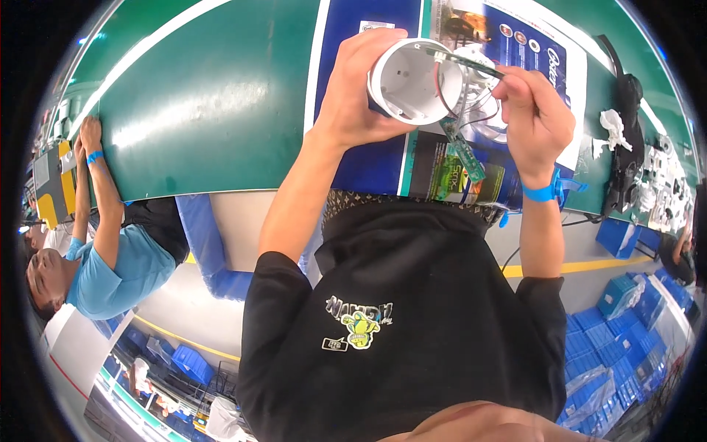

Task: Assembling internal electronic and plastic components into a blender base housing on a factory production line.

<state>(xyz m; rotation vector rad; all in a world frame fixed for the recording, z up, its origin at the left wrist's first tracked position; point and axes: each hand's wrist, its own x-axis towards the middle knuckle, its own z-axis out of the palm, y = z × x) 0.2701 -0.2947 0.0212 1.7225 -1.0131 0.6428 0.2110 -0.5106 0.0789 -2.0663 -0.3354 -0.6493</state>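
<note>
the left hand (pixel 350 96) was curled round the outside of a white cylinder (pixel 398 96), its open mouth turned toward the wearer, over blue printed packaging (pixel 353 166) on the bench (pixel 213 110). the right hand (pixel 540 118), just to the right, pinched a long green circuit strip (pixel 479 66) by its right end; the other end overlapped the mouth, whether touching could not be told. a small green board (pixel 464 155) dangled on the near side. the cylinder's base was out of sight, and the wires' ends were hard to trace. open bench spread left; white parts (pixel 659 188) crowded the right edge.
</note>
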